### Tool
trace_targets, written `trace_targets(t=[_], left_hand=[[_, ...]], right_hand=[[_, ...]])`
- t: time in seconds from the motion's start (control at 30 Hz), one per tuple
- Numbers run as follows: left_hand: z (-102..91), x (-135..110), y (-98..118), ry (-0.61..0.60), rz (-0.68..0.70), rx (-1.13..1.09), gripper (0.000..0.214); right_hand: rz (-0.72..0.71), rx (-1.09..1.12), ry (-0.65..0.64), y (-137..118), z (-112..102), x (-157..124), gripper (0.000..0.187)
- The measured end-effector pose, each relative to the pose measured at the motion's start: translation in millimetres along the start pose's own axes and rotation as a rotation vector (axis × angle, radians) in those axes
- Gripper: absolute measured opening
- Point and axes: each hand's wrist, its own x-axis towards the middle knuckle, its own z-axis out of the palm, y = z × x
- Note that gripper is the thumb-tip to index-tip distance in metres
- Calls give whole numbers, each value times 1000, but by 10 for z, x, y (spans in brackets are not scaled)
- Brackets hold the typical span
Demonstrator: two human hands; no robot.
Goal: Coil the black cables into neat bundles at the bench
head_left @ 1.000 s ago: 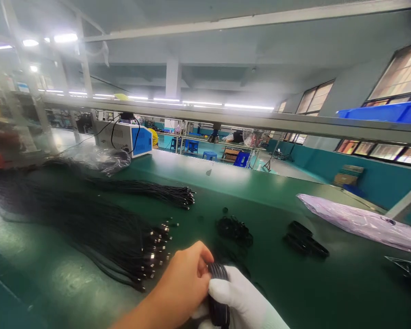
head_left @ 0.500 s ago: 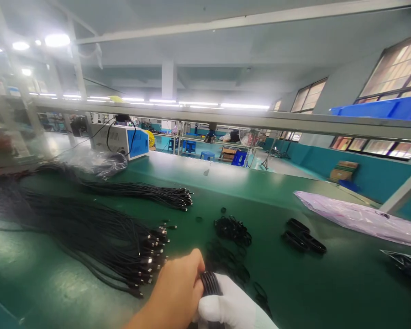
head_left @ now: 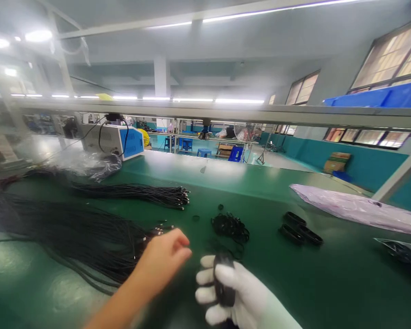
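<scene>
My right hand (head_left: 236, 292), in a white glove, is closed round a coiled black cable (head_left: 223, 278) near the table's front edge. My bare left hand (head_left: 160, 260) hovers just left of it with the fingers loosely bent and nothing in them, over the plug ends of a big bundle of black cables (head_left: 71, 233). A second, thinner bundle of cables (head_left: 140, 193) lies further back. A small heap of black ties (head_left: 230, 226) sits just beyond my hands.
Three coiled cables (head_left: 299, 230) lie to the right on the green table (head_left: 329, 283). A pale plastic bag (head_left: 356, 208) lies at the far right, clear bags (head_left: 89, 162) and a blue-and-white machine (head_left: 114, 139) at the back left. A metal rail (head_left: 226, 112) crosses overhead.
My left hand has let go of the coiled cable and drawn away to the left. The right hand has lifted the coil a little; the view has shifted.
</scene>
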Motion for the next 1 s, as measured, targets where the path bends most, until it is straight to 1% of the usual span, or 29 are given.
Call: trace_targets(t=[0.07, 0.1, 0.17, 0.2, 0.27, 0.33, 0.37, 0.43, 0.5, 0.57, 0.63, 0.67, 0.73, 0.8, 0.87, 0.9, 1.0], left_hand=[[-39, 90, -105, 36, -33, 61, 11], [-26, 115, -136, 24, -23, 92, 10], [63, 129, -156, -44, 45, 137, 10], [130, 125, -150, -86, 92, 157, 11], [277, 117, -131, -155, 175, 216, 19], [400, 129, -125, -216, 223, 289, 25], [440, 144, -130, -240, 237, 319, 25], [462, 177, -152, -253, 246, 340, 21], [413, 195, -177, -220, 230, 311, 18], [320, 188, -188, -175, 192, 245, 16], [227, 157, -176, -150, 142, 134, 13], [193, 136, -161, -146, 118, 61, 11], [159, 87, -117, -182, 69, -125, 6], [171, 32, -55, -268, 25, -343, 5], [211, -21, 14, -347, -12, -541, 13], [233, -44, 47, -368, -26, -615, 16], [276, -80, 100, -344, -43, -696, 16]], right_hand=[[-56, 16, 100, -104, -98, 36, 41], [-76, 4, 154, -145, -133, 51, 41], [-86, -41, 238, -187, -166, 72, 40], [-88, -63, 257, -188, -166, 79, 40], [-92, -84, 258, -164, -149, 89, 39], [-97, -70, 235, -125, -130, 99, 38], [-99, -58, 220, -106, -126, 104, 38], [-112, -42, 199, -74, -130, 114, 38], [-143, -41, 189, -52, -145, 118, 39], [-187, -51, 173, -37, -159, 115, 39], [-203, -61, 155, -27, -161, 107, 38], [-200, -64, 149, -23, -154, 102, 37], [-198, -66, 150, -14, -129, 98, 38], [-213, -65, 155, 4, -95, 102, 41], [-244, -68, 143, 29, -68, 112, 45], [-254, -60, 130, 41, -62, 117, 47], [-247, 41, 84, 58, -74, 118, 49]])
